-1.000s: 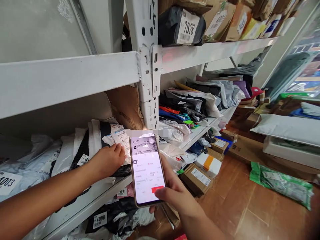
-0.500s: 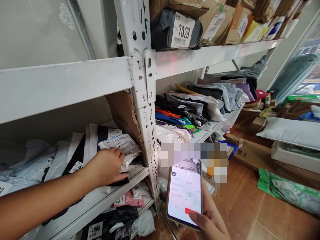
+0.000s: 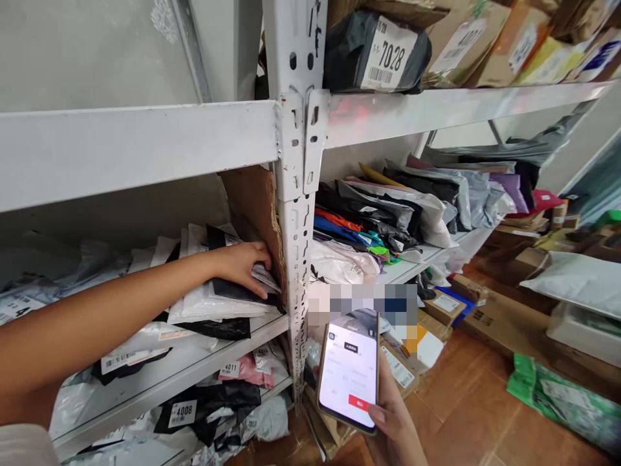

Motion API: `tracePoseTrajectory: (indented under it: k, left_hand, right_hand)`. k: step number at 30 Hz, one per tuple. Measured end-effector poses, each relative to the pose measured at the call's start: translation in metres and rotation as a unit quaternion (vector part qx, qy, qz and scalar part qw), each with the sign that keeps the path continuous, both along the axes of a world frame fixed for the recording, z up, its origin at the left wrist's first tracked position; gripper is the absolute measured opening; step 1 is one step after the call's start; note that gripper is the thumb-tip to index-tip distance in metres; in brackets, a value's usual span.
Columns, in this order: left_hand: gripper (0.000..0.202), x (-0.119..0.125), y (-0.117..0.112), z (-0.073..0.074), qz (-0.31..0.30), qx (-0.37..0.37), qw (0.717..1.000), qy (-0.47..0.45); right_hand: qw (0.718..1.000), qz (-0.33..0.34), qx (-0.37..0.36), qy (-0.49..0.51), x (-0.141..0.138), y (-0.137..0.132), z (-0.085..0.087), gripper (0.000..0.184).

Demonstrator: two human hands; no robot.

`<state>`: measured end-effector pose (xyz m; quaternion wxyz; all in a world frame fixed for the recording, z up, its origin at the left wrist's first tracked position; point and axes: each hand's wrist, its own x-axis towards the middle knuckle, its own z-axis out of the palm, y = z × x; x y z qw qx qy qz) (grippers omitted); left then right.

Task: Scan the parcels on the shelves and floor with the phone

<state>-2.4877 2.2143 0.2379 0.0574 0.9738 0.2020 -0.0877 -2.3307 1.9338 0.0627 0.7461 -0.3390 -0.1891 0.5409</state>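
Note:
My left hand [image 3: 241, 266] reaches into the left shelf bay, its thumb and fingers around the edges of thin mailer bags [image 3: 268, 279] beside a cardboard divider [image 3: 255, 200]. Part of the grip is hidden behind the hand. Under the wrist lies a white mailer bag [image 3: 213, 307], with more white and black bags leaning to the left. My right hand [image 3: 391, 414] holds a smartphone [image 3: 347, 375] upright in front of the rack. Its lit screen shows a red button, and the thumb rests at the button's right end.
A white perforated rack post [image 3: 295, 259] stands between the bays. Labelled parcels [image 3: 371, 55] line the upper shelf; bagged parcels [image 3: 398, 200] fill the right bay. Below are bags marked 4011 and 4008 [image 3: 183, 413]. Boxes and a green package [image 3: 563, 401] lie on the tiled floor.
My left hand has moved right and deeper along the bags, off the small labelled white parcel. A dark pop-up now shows on the phone, and the thumb has shifted to the red button's edge.

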Motion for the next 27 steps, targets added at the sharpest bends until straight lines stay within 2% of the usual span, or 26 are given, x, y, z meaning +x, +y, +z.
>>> tracePoseTrajectory:
  k: [4, 8, 12, 15, 18, 21, 24, 26, 27]
  left_hand:
    - [0.077, -0.008, 0.004, 0.003, -0.010, 0.009, 0.997, 0.074]
    - [0.091, -0.004, 0.002, 0.004, 0.043, 0.025, 0.990, 0.132]
    - [0.088, 0.010, -0.001, 0.002, 0.085, -0.009, 0.978, 0.189]
    - [0.081, 0.020, 0.001, 0.001, 0.092, -0.011, 0.971, 0.220]
    - [0.083, 0.027, 0.006, 0.002, 0.095, 0.017, 0.973, 0.208]
    - [0.089, 0.026, 0.003, 0.012, 0.093, 0.079, 0.980, 0.157]
    - [0.077, 0.005, -0.026, 0.029, 0.090, 0.136, 0.984, 0.074]
    - [0.065, -0.026, -0.065, 0.034, 0.097, 0.186, 0.977, -0.018]
    - [0.059, -0.045, -0.090, 0.032, 0.096, 0.211, 0.970, -0.072]
  right_hand:
    - [1.000, -0.014, -0.011, -0.003, 0.001, -0.003, -0.007, 0.115]
    - [1.000, -0.015, -0.006, -0.018, -0.001, -0.004, -0.012, 0.111]
    - [1.000, 0.002, -0.003, -0.006, -0.002, -0.006, -0.017, 0.108]
    - [1.000, 0.017, -0.004, -0.010, -0.003, -0.009, -0.018, 0.106]
    - [1.000, 0.002, -0.003, -0.010, -0.007, -0.015, -0.016, 0.097]
    - [1.000, -0.014, -0.023, 0.001, -0.012, -0.021, -0.011, 0.087]
    - [0.999, -0.005, -0.032, 0.005, -0.013, -0.026, -0.013, 0.085]
    - [0.999, 0.001, -0.032, -0.002, -0.011, -0.028, -0.021, 0.084]
    - [0.999, 0.007, -0.032, -0.005, -0.010, -0.029, -0.028, 0.083]
